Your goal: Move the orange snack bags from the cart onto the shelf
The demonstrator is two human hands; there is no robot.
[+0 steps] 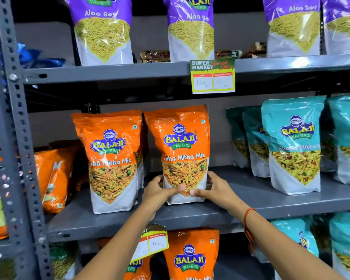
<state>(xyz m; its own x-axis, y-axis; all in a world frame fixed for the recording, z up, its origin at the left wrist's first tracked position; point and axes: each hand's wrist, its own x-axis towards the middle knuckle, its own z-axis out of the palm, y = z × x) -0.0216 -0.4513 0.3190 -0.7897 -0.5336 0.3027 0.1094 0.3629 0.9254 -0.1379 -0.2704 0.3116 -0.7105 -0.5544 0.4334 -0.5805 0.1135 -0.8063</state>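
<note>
Between the left hand (160, 191) and the right hand (214, 188) stands one orange snack bag (183, 150), upright on the grey shelf (271, 201); each hand is closed on a lower side edge of this bag, with the thumbs pressed on the white front near the bottom and almost meeting in the middle, while the other fingers go behind where I cannot see them. Just to the left of the left hand stands a second orange bag (111, 158), close to the held one but whether they touch I cannot tell; far to the right of the right hand are the teal bags (295, 144), well apart from it. I judge the bag to be light for its size, filled with loose dry mix; its foil skin looks glossy and a little slippery, it will crumple under pressure, and the contents may crush if squeezed hard. The flat gusset at the bottom seems the stiffest part, so a hold low on both sides, as now, is sensible; a pinch at the sealed top edge would also serve, but then the bag could swing. The cart is not in view.
</note>
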